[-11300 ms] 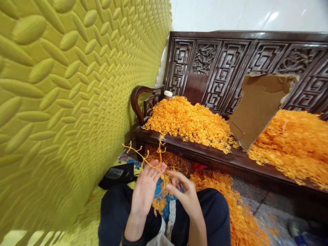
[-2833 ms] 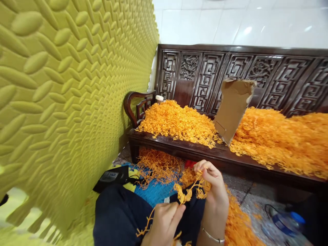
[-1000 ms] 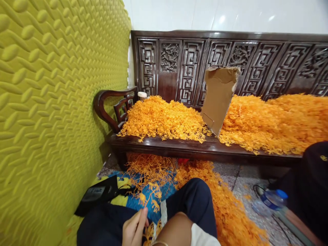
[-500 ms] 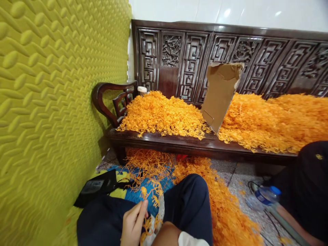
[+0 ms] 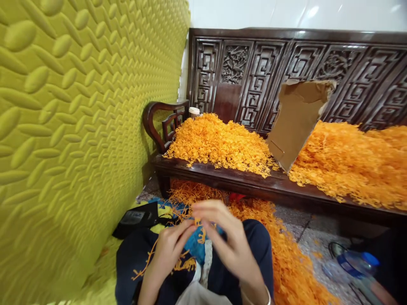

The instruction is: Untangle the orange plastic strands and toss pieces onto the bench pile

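My left hand (image 5: 170, 248) is closed in a pinch on an orange branching plastic piece (image 5: 197, 221) above my lap. My right hand (image 5: 229, 239) meets it from the other side, its thumb and fingers around the top of the same piece; these fingers are slightly blurred. Thin orange strands (image 5: 143, 267) trail below my left hand, over my dark trousers. More orange bits hang between the two hands. Behind them a blue mat (image 5: 195, 245) shows between my knees.
A dark carved wooden bench (image 5: 222, 173) bears heaps of orange pieces (image 5: 219, 142), with a cardboard sheet (image 5: 297, 123) upright between them. More orange strands (image 5: 286, 254) cover the floor. A black bag (image 5: 136, 218), yellow padded wall (image 5: 95, 127) and plastic bottle (image 5: 356, 264) are nearby.
My right hand has risen from low in my lap to meet the left at the orange piece. The view has turned left, shifting the bench rightward.
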